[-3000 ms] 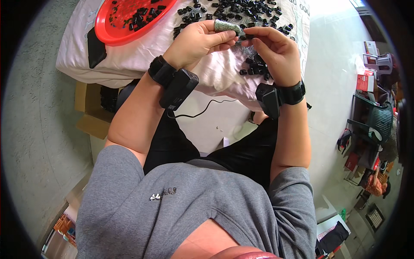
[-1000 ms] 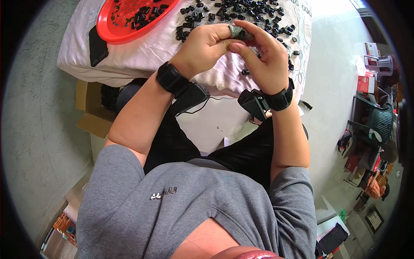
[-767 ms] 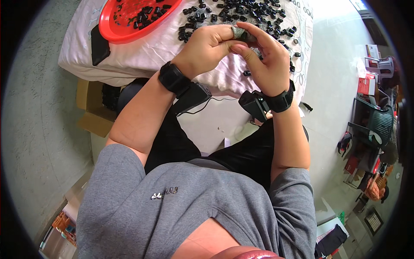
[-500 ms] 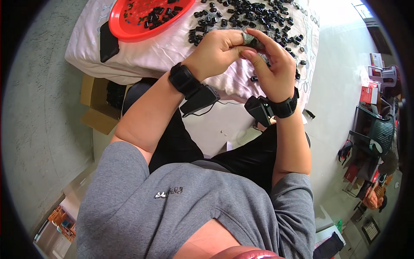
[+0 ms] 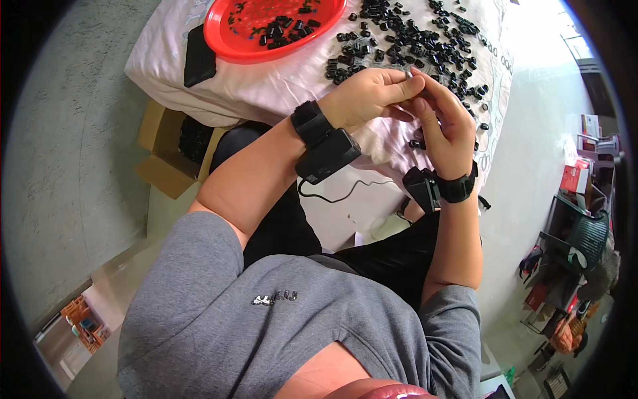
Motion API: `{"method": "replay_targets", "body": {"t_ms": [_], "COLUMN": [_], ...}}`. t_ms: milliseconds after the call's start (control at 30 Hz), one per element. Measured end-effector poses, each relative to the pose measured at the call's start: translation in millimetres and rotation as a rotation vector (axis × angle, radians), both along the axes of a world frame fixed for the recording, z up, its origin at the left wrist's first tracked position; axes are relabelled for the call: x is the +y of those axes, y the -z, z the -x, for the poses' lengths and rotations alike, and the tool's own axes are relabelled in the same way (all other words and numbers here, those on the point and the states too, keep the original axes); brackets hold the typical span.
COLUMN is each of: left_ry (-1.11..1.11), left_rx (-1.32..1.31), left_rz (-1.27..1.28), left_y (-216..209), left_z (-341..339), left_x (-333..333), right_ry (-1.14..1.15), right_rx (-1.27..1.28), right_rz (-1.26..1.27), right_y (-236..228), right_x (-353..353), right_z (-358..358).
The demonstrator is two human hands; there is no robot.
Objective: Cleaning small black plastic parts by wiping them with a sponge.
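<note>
My left hand (image 5: 372,96) and my right hand (image 5: 444,123) meet at their fingertips above the near edge of a table draped in a white cloth (image 5: 279,86). Between the fingers of both hands sits a small part (image 5: 407,77), mostly hidden by them. Beyond the hands, several small black parts (image 5: 412,40) lie scattered on the cloth. A red round tray (image 5: 229,40) with several more black parts stands at the far left. Each wrist carries a black band with a black box on it.
A flat black object (image 5: 198,56) lies on the cloth beside the red tray. An open cardboard box (image 5: 169,156) sits on the floor under the table at the left. Chairs, boxes and clutter (image 5: 578,219) stand along the right side.
The hands, apart three seconds ago with a greyish part between them, have closed together at the fingertips. The view has shifted, so table and hands sit further right.
</note>
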State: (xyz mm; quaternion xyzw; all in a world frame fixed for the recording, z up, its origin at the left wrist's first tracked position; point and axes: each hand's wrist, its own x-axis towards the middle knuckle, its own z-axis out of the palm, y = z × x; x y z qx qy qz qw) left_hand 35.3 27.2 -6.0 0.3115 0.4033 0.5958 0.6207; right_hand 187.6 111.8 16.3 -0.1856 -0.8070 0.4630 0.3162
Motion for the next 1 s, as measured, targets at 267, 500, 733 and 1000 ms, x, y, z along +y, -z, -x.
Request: {"method": "replay_targets", "body": {"t_ms": [267, 500, 733, 1000], "left_ry": [0.031, 0.019, -0.057, -0.092], "left_rx": [-0.105, -0.101, 0.239, 0.66], "left_rz": [-0.003, -0.03, -0.147, -0.199], "left_y": [8.4, 8.9, 7.5, 16.1], "left_z": [-5.3, -6.2, -3.7, 1.2], "left_x": [0.8, 2.2, -0.3, -1.7], "right_ry": [0.121, 0.109, -0.027, 0.058], "right_rx": [-0.016, 0.018, 0.09, -0.016], "right_rz": [-0.164, -0.149, 0.12, 0.058], "right_y": [5.9, 3.2, 5.5, 3.4], "right_x": [-0.1, 0.2, 1.1, -6.1], "right_z": [2.7, 3.0, -2.9, -1.0]}}
